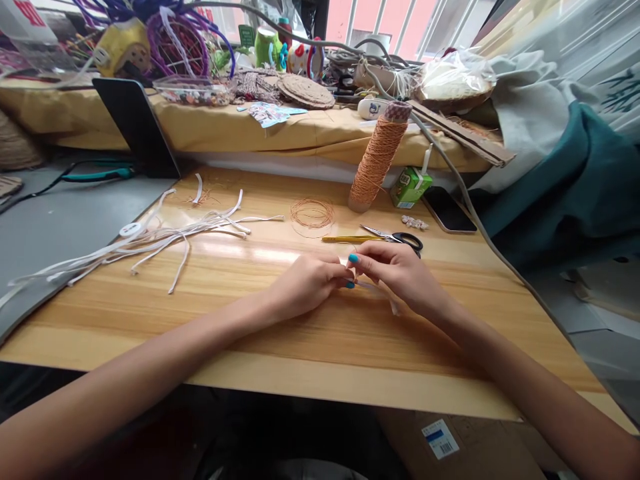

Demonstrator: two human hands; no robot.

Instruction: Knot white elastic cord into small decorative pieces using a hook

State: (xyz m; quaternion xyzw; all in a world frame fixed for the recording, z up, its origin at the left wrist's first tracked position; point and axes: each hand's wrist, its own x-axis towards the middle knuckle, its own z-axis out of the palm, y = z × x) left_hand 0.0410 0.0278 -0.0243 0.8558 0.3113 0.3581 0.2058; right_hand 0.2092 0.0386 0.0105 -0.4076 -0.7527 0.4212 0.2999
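My left hand (pixel 305 283) and my right hand (pixel 400 273) meet over the middle of the wooden table (pixel 280 347), fingers pinched together. Between them they hold a thin white strip (pixel 383 293), whose end pokes out under my right hand. Just beyond my hands lie black-handled scissors (pixel 397 236) and a yellow tool (pixel 345 239). A small coil of orange cord (pixel 312 215) lies further back, beside a tall cone of orange cord (pixel 377 157). A loose bundle of white strips (pixel 165 237) spreads across the table's left side.
A green drink carton (pixel 410 187) and a dark phone (pixel 449 210) sit at the back right, with a grey cable (pixel 470 200) running past them. A black tablet (pixel 135 127) leans at the back left. The cloth-covered shelf (pixel 210 130) behind holds craft clutter.
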